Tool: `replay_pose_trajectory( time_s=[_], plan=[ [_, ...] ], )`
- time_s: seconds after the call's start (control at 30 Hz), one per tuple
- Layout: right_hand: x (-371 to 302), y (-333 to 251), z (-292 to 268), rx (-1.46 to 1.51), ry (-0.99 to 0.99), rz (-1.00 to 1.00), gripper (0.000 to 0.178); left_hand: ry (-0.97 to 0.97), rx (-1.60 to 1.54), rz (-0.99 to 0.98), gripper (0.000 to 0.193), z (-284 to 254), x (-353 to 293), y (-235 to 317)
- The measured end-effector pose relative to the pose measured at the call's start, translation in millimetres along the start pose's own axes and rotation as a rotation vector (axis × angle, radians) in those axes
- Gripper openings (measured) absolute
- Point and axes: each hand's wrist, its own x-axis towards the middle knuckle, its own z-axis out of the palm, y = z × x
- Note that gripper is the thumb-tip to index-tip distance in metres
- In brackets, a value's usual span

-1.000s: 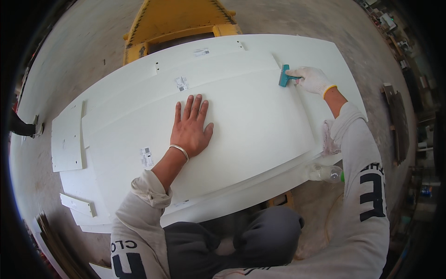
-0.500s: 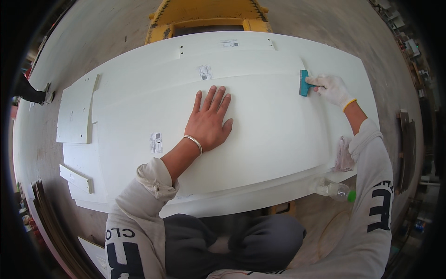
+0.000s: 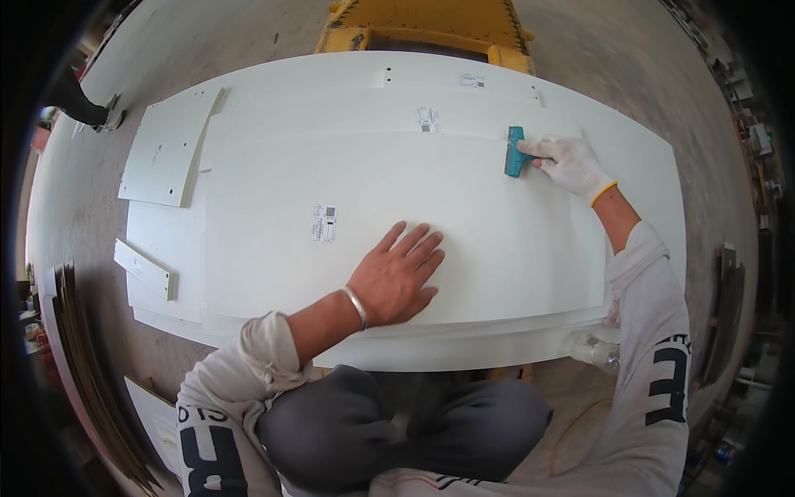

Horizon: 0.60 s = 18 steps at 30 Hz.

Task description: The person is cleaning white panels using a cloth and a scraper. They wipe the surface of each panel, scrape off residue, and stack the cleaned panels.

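Your gloved right hand (image 3: 571, 166) has its fingers clenched on a teal scraper (image 3: 515, 153), which sits over the right part of the top white panel (image 3: 265, 182), near that panel's far edge. You rest your bare left hand (image 3: 396, 277) palm down close to the near edge, fingers spread and relaxed. Plain white face stretches between your hands. A wider lower board (image 3: 650, 190) reaches past the panel on your right. To your left, a drilled panel (image 3: 170, 149) and a narrow strip (image 3: 145, 269) jut slightly over the stack's left edge.

Your glove hides much of the scraper's handle, and you cannot tell whether its blade touches the panel. Your right sleeve cuts off a clear bottle (image 3: 595, 352); a yellow frame (image 3: 426, 21) runs out of view at the top.
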Motion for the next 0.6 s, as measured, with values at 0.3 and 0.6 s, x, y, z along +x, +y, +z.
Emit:
replay_pose_trajectory(
  time_s=[0.3, 0.6],
  plan=[
    [52, -88, -5, -0.018, 0.020, -0.114, 0.035, -0.052, 0.073, -0.146, 0.073, -1, -101, 3],
    [93, -175, -10, 0.093, 0.011, -0.159, 0.037, -0.015, 0.069, -0.088, 0.067, 4, -109, -5]
  ],
)
